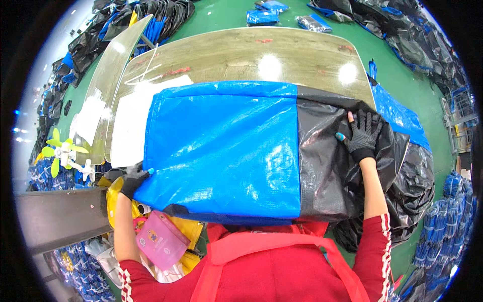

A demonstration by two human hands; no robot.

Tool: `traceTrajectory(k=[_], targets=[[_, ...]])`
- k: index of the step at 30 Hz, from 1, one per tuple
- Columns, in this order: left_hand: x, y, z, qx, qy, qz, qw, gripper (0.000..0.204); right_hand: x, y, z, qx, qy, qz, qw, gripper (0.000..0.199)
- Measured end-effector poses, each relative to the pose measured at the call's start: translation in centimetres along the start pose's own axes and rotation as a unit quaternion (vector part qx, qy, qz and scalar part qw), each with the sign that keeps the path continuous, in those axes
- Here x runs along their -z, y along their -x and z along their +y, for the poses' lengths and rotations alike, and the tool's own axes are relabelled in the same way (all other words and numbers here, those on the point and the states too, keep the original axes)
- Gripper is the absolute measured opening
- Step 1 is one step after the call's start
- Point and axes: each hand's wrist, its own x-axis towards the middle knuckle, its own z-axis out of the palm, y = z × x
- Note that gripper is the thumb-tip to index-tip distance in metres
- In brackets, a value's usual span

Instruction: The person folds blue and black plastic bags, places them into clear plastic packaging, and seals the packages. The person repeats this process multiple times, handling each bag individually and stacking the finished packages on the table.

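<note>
Red fabric of the person's top and apron straps [282,261] fills the lower edge, nearest the lens, with both sleeves reaching up from it. Well apart from each other, the hands sit at opposite ends of a large woven plastic bag [224,146] that is blue over most of its width and grey-black at its right end. Gloved in black, the left hand [135,179] closes on the bag's lower left corner at the near edge of the tabletop [251,55]. Also in a black glove with bare fingertips, the right hand [363,132] lies flat and spread, pressing down on the dark right end of the bag, not gripping anything.

Spread flat, the bag covers the near half of the pale wood-look tabletop, its near edge against the person's body. White sheets [128,121] lie on the tabletop just left of the bag, partly under it. Beside the tabletop's left edge leans a clear curved plastic panel [108,80].

Below the left hand hangs a pink pouch [160,240] over yellow material. More blue and black bags [410,166] are heaped at the right of the tabletop, and further piles of them lie on the green floor [221,17] beyond.
</note>
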Motion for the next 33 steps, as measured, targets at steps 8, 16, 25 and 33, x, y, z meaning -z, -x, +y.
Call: traceTrajectory(k=[8, 16, 25, 33], targets=[[-3.1, 5.7, -6.4, -0.021, 0.269, 0.146, 0.952, 0.058, 1.5, -1.6, -0.2, 0.021, -0.054, 0.057, 0.997, 0.077], [-5.0, -1.4, 18.9, -0.28, -0.27, 0.303, 0.87, 0.057, 2.1, -2.8, -4.5, 0.046, -0.093, 0.09, 0.991, 0.077], [-29.9, -4.8, 31.3, -0.593, -0.394, -0.047, 0.701, 0.085, 0.1, -1.1, 4.9, -0.121, -0.207, -0.001, 0.971, 0.075], [-32.8, -9.2, 37.8, -0.683, -0.295, 0.026, 0.668, 0.065, -7.5, -1.3, 12.6, -0.226, -0.423, 0.224, 0.848, 0.053]])
